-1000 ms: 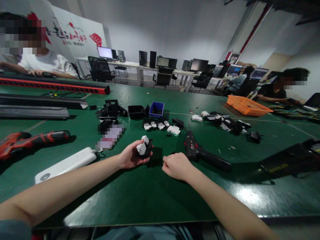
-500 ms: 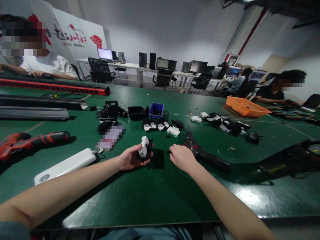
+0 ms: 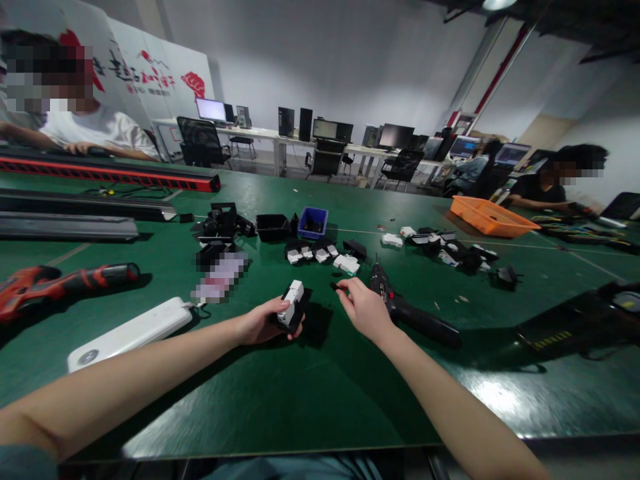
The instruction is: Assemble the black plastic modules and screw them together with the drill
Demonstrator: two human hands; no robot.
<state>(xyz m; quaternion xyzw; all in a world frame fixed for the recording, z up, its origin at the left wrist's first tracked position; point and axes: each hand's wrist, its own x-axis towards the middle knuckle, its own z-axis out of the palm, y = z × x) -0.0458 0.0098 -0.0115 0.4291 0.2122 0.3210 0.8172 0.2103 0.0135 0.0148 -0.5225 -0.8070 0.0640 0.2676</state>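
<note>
Left hand (image 3: 263, 321) wrapped around a small black-and-white plastic part (image 3: 292, 309), tipped up just above the green surface (image 3: 320, 393), likely for a good look. Right hand (image 3: 364, 308) pinching a tiny dark screw (image 3: 333, 286) in narrow fingers (image 3: 346, 285), beside the black electric screwdriver (image 3: 407, 308).

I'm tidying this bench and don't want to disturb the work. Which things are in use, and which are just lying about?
In use:
left hand holding the black-and-white part
right hand pinching a small black piece

Lying about:
black screwdriver
red screwdriver
blue bin
orange tray
white power bank
</note>
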